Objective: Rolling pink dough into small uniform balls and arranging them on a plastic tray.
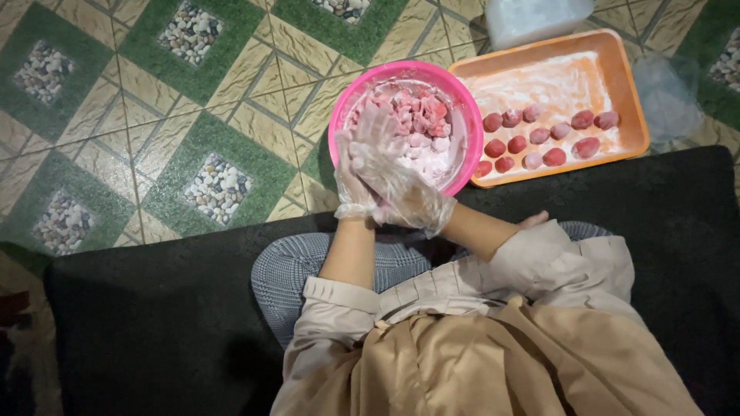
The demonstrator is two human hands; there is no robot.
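- Pink plastic bowl: round, on the patterned floor tiles, holding floury pink and white dough pieces; taken here as the landmark.
- Left hand: in a clear disposable glove, at the bowl's near-left rim, palm pressed against the right hand.
- Right hand: also in a clear glove, over the bowl's near edge, laid across the left; fingers are flattened together, and whether a dough piece lies between the palms cannot be told.
- Orange tray: rectangular, touching the bowl's right side, dusted with white flour.
- Dough balls: pink-red ovals in loose rows on the tray's near half, just right of the bowl.
- Clear plastic container: beyond the tray, up and right of the bowl.
- Black mat: below the bowl, under the seated person.
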